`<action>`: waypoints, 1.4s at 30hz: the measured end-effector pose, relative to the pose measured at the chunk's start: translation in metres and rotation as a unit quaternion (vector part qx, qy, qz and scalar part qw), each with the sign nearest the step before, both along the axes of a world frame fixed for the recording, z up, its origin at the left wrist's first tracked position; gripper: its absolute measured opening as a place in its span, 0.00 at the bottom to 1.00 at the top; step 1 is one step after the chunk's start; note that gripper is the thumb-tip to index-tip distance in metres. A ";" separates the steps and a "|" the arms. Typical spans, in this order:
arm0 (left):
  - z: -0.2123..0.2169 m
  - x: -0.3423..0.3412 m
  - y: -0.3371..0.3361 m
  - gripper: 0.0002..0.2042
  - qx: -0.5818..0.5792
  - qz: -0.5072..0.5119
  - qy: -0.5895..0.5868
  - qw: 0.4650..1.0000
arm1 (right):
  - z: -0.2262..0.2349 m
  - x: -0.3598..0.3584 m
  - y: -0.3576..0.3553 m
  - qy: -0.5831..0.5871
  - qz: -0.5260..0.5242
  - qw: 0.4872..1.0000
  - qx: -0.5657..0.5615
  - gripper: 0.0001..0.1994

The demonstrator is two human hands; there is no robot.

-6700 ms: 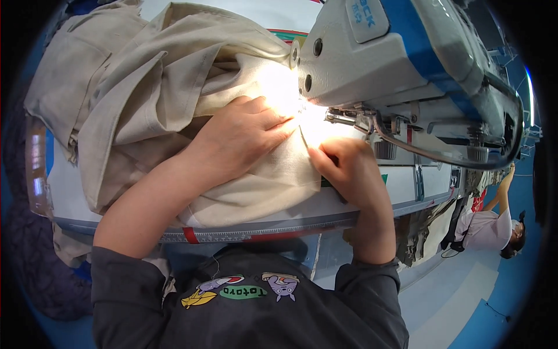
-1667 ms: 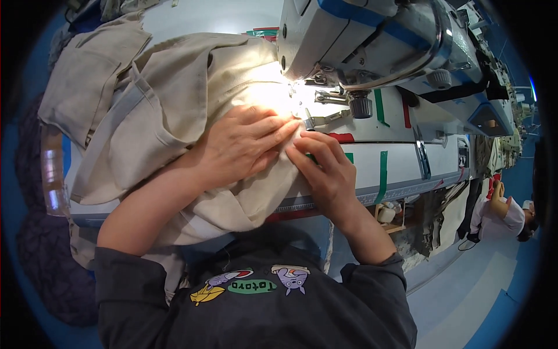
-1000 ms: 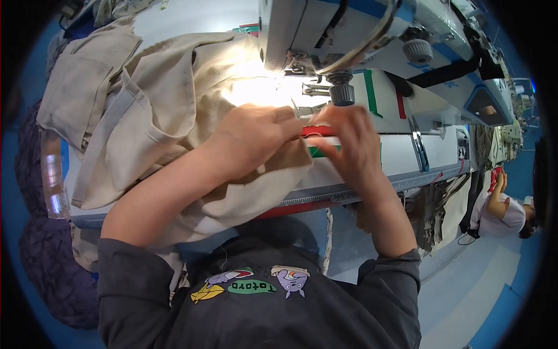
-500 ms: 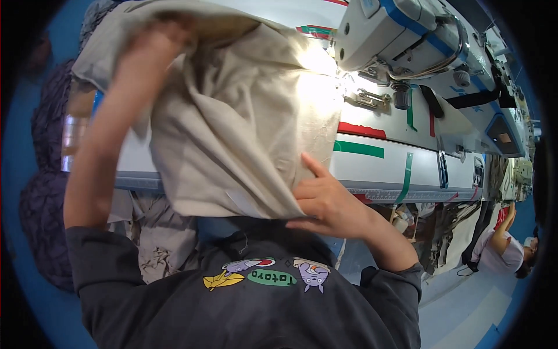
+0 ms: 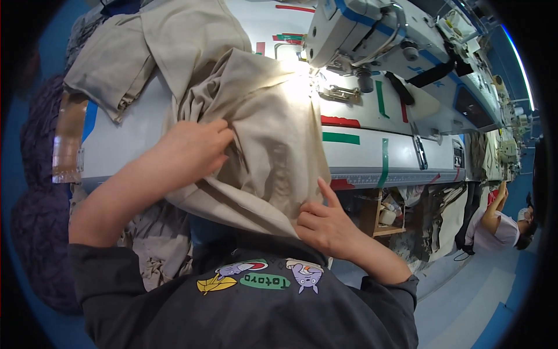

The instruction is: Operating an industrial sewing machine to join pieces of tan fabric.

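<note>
A beige cloth garment (image 5: 256,128) lies bunched across the sewing table and hangs over its front edge toward me. My left hand (image 5: 197,148) is closed on its folds near the middle, fingers curled in. At the near right edge of the cloth, my right hand (image 5: 328,228) grips the hem; its index finger is stretched out, the others are bent, and the thumb is hidden. The garment's right side reaches up to the lit needle area of a white and blue sewing machine (image 5: 378,41). Another part of the beige cloth (image 5: 110,64) spreads flat at the far left.
Red tape (image 5: 340,121) and green tape (image 5: 341,138) mark the white table, with a ruler strip (image 5: 401,177) along its front edge. Dark cloth (image 5: 46,232) is heaped at the left. Below the table stands a wooden box (image 5: 383,224). Another person (image 5: 494,230) sits far right.
My left hand has come down and nearer from the far left, now gripping the middle folds. The cloth has dropped flatter at the far left. My right hand stays at the near edge.
</note>
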State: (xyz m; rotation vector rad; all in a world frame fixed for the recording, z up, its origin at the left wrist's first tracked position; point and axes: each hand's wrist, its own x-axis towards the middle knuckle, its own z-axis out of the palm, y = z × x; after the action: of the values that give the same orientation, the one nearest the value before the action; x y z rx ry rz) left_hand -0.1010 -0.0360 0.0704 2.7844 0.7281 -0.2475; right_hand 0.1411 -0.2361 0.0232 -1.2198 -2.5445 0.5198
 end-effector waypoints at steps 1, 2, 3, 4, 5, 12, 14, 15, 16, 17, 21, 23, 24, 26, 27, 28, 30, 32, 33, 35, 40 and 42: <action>0.000 0.003 -0.004 0.17 -0.014 -0.006 0.041 0.999 | -0.003 0.001 -0.002 -0.012 -0.008 1.000 0.016 0.06; 0.003 0.009 -0.007 0.17 -0.012 -0.008 0.036 0.999 | -0.006 0.004 0.001 -0.017 -0.009 1.000 0.018 0.06; 0.007 0.017 -0.012 0.19 -0.001 -0.027 -0.047 0.999 | -0.008 0.008 0.006 -0.024 -0.048 0.997 0.052 0.06; 0.010 0.023 -0.016 0.22 0.010 -0.045 -0.129 0.991 | -0.010 0.011 0.010 -0.030 -0.086 0.992 0.085 0.06; 0.008 0.026 -0.020 0.30 -0.014 -0.040 -0.136 0.990 | -0.013 0.014 0.012 -0.054 -0.116 0.989 0.079 0.05; -0.031 0.015 0.015 0.34 -0.044 0.063 -0.087 0.993 | -0.005 0.008 0.002 -0.022 -0.088 0.992 0.092 0.05; -0.025 0.021 0.014 0.34 -0.055 0.082 -0.036 0.994 | -0.008 0.009 0.007 -0.028 -0.092 0.991 0.093 0.05; -0.024 0.024 0.017 0.34 -0.061 0.092 -0.041 0.993 | -0.008 0.010 0.011 -0.036 -0.091 0.991 0.094 0.05; -0.025 0.026 0.020 0.34 -0.067 0.102 -0.047 0.991 | -0.009 0.011 0.013 -0.036 -0.092 0.991 0.093 0.05; -0.026 0.028 0.024 0.34 -0.068 0.101 -0.046 0.991 | -0.009 0.012 0.016 -0.033 -0.095 0.990 0.095 0.05; -0.031 0.030 0.035 0.36 -0.063 0.123 -0.066 0.988 | -0.009 0.011 0.022 -0.019 -0.095 0.990 0.098 0.05; -0.034 0.033 0.037 0.36 -0.064 0.125 -0.068 0.988 | -0.010 0.012 0.025 -0.021 -0.099 0.990 0.101 0.06; -0.032 0.034 0.039 0.36 -0.063 0.130 -0.069 0.987 | -0.010 0.012 0.026 -0.022 -0.100 0.989 0.107 0.06; -0.035 0.036 0.042 0.36 -0.065 0.136 -0.069 0.986 | -0.013 0.014 0.029 -0.026 -0.107 0.988 0.111 0.06; -0.039 0.036 0.046 0.35 -0.044 0.128 -0.082 0.987 | -0.014 0.015 0.031 -0.028 -0.112 0.986 0.118 0.07; -0.041 0.035 0.049 0.35 -0.023 0.120 -0.095 0.988 | -0.014 0.015 0.034 -0.029 -0.112 0.986 0.117 0.07; -0.044 0.036 0.056 0.35 -0.014 0.117 -0.102 0.988 | -0.014 0.015 0.041 -0.032 -0.107 0.985 0.135 0.07; -0.046 0.038 0.061 0.35 -0.006 0.114 -0.110 0.987 | -0.013 0.016 0.047 -0.043 -0.106 0.984 0.138 0.07; -0.045 0.040 0.062 0.35 -0.008 0.119 -0.106 0.987 | -0.013 0.017 0.049 -0.054 -0.106 0.983 0.141 0.07; -0.045 0.042 0.064 0.35 -0.011 0.125 -0.102 0.987 | -0.018 0.017 0.053 -0.037 -0.109 0.981 0.159 0.06; -0.046 0.047 0.070 0.35 -0.004 0.128 -0.096 0.987 | -0.015 0.022 0.063 -0.019 -0.111 0.978 0.174 0.06; -0.049 0.049 0.075 0.35 0.001 0.129 -0.098 0.987 | -0.014 0.024 0.069 -0.024 -0.111 0.978 0.175 0.06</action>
State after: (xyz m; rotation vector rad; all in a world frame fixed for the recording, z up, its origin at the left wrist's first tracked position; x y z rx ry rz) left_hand -0.0518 0.0387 0.0218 2.6304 1.0219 0.0753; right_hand 0.1653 -0.1670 0.0093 -1.3650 -2.3616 -0.0095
